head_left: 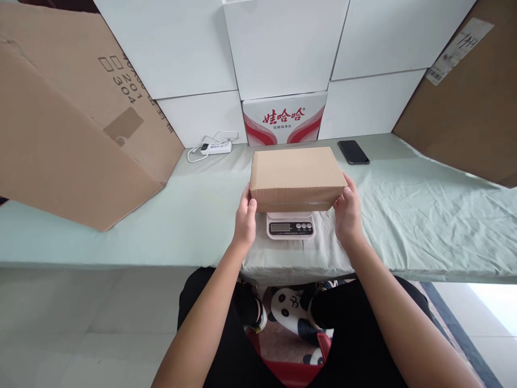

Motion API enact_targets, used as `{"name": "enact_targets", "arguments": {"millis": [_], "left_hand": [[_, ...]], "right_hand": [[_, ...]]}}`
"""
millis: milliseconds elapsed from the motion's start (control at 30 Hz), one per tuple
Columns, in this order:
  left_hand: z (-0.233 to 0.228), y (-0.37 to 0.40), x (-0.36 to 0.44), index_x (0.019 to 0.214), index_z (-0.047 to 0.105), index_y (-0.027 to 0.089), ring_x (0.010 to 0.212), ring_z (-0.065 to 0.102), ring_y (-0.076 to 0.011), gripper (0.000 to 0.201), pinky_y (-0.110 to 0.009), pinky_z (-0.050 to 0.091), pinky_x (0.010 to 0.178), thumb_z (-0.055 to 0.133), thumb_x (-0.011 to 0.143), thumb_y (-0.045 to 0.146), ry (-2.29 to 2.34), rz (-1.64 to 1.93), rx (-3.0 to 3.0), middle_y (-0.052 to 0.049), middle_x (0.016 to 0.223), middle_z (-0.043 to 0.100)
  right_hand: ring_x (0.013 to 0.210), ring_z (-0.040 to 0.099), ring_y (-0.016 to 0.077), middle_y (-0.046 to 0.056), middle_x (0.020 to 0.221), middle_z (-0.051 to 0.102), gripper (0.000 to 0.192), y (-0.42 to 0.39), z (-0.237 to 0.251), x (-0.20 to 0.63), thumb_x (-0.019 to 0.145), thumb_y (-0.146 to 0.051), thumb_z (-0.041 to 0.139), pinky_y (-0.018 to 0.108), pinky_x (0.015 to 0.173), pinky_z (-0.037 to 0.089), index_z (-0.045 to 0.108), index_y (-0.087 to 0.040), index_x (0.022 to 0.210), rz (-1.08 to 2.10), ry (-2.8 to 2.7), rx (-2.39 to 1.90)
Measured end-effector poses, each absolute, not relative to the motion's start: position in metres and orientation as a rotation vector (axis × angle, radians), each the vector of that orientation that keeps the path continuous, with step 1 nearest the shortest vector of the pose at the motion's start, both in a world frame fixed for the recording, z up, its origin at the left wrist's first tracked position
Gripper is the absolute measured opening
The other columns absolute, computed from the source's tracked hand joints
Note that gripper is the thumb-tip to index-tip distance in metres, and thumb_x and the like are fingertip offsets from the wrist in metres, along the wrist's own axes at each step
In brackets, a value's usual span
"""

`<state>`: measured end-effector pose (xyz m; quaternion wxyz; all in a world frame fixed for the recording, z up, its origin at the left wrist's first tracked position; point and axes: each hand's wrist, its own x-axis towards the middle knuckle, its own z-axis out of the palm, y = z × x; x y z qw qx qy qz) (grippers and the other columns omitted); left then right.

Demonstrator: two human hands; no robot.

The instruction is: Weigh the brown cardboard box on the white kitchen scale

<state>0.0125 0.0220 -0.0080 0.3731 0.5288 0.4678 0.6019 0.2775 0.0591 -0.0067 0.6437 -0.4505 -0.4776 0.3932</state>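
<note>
Since both hands, left (245, 220) and right (347, 215), clasp the box (297, 175) ends above the scale (291, 225), it looks light. Its cardboard seems stiff; the ends suit gripping.

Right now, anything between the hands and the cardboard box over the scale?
Nothing visible. The left hand and right hand already touch the ends of the cardboard box, which sits over the scale. Whether it rests on the platform cannot be told.

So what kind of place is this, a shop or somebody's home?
Most likely a makeshift packing or parcel-weighing spot, perhaps in a home. A cloth-covered table carries a small digital scale with a cardboard box on it, held by the left hand and right hand. Large flattened cartons lean alongside.
</note>
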Motion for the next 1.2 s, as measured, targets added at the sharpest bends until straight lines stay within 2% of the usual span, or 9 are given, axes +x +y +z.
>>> {"name": "enact_targets", "arguments": {"millis": [433, 833, 1200], "left_hand": [[-0.0105, 0.024, 0.0114, 0.168, 0.054, 0.034, 0.171, 0.046, -0.0348, 0.075, -0.055, 0.037, 0.142, 0.051, 0.107, 0.077, 1.21, 1.544, 1.342, -0.009, 0.179, 0.055], [-0.0078, 0.0227, 0.0128, 0.171, 0.05, 0.036, 0.172, 0.044, -0.0347, 0.073, -0.054, 0.038, 0.141, 0.049, 0.108, 0.075, 1.208, 1.526, 1.354, -0.007, 0.18, 0.054], [-0.0055, 0.0203, 0.0147, 0.171, 0.051, 0.034, 0.166, 0.053, -0.0338, 0.071, -0.052, 0.046, 0.137, 0.05, 0.11, 0.071, 1.164, 1.528, 1.377, -0.008, 0.176, 0.059]], "right_hand": [[0.159, 0.055, 0.0358, 0.001, 0.167, 0.064, 0.06, 0.0577, -0.0028, 0.2739, 0.096, -0.07, 0.062, 0.059, 0.13, 0.047, 0.065, -0.041, 0.148, 0.936, -1.031, -0.999], [0.158, 0.057, 0.0353, 0.001, 0.167, 0.063, 0.058, 0.0608, -0.008, 0.2774, 0.099, -0.07, 0.057, 0.057, 0.124, 0.054, 0.064, -0.043, 0.15, 0.902, -1.079, -1.025], [0.164, 0.05, 0.0362, 0.0, 0.164, 0.065, 0.06, 0.0599, -0.0079, 0.2803, 0.097, -0.073, 0.061, 0.065, 0.135, 0.045, 0.064, -0.044, 0.15, 0.794, -1.157, -1.038]]}}
